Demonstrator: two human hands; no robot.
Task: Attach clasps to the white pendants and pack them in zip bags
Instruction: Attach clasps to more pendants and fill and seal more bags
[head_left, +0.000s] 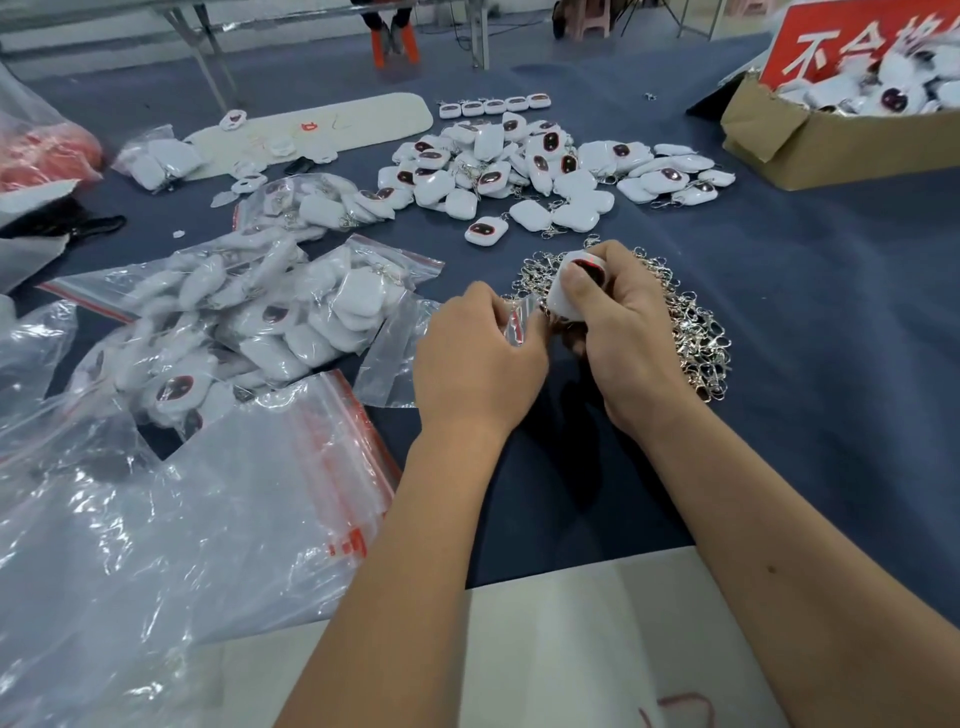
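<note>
Above the clasp pile (670, 317), mid-table: one pendant in hand, bagging or clasping step.

Head view: right hand (618, 332) fingers clamped round a white pendant (569, 291); left hand (475, 353) pinches a small zip bag (517, 319) just beside it. Clasp attachment hidden, possibly done. Next, as judged: open the bag mouth, slide the pendant in. Filled bags (291, 306) lie left.

Clasp under right hand (618, 322) hidden, cardboard box (831, 140) cut by rt edge, bagged pendants (291, 312) blurred
</note>
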